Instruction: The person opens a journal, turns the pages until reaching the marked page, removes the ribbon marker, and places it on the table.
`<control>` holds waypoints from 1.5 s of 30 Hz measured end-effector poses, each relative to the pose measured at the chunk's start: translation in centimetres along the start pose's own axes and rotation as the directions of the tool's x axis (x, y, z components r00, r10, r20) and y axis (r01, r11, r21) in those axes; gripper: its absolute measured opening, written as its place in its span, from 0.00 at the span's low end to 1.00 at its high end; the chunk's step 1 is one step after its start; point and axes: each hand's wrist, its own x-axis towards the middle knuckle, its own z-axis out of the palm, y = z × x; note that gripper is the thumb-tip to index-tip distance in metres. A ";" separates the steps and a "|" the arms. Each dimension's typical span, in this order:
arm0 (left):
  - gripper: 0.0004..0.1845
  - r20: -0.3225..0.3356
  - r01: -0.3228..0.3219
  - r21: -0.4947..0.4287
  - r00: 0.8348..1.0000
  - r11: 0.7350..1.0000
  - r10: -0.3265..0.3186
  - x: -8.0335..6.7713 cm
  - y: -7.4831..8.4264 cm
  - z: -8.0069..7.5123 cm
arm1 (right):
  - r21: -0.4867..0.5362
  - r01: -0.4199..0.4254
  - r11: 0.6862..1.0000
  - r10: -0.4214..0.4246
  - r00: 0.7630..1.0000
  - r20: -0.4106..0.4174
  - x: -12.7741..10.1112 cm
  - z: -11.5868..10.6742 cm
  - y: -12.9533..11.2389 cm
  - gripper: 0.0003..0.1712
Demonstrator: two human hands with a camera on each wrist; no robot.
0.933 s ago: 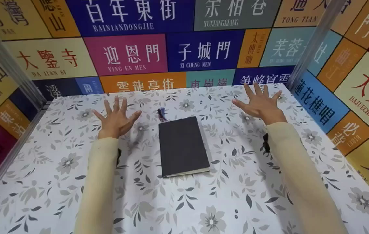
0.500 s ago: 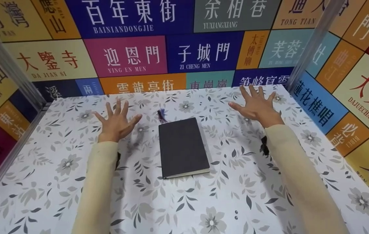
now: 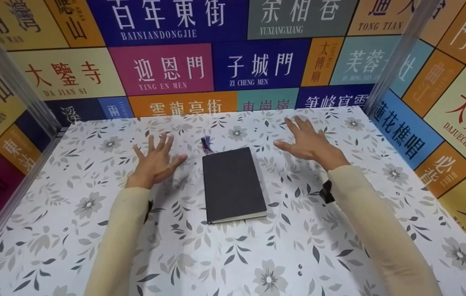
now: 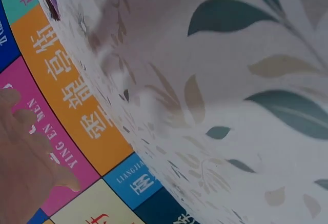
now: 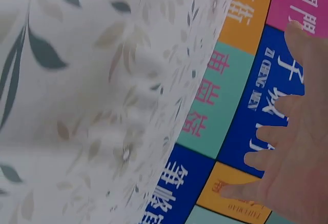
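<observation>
Seen from the head camera: closed black notebook (image 3: 233,185) flat on the floral table (image 3: 93,230), between the hands, purple tassel (image 3: 206,144) at its far end. Left hand (image 3: 155,162) and right hand (image 3: 309,142) spread wide, holding nothing, apart from the cover. From the wrist cameras: only fingers (image 5: 287,147), tabletop and the sign wall (image 4: 77,116); notebook out of sight.

tassel (image 3: 206,143) partly hidden behind notebook (image 3: 233,184); wrist views blurred.
</observation>
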 end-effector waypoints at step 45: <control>0.52 0.330 -0.151 -0.292 0.911 0.945 0.247 -3.5 10.3 4.7 | 0.562 0.115 0.819 -0.119 0.992 -0.030 -1.6 9.6 -6.9 0.47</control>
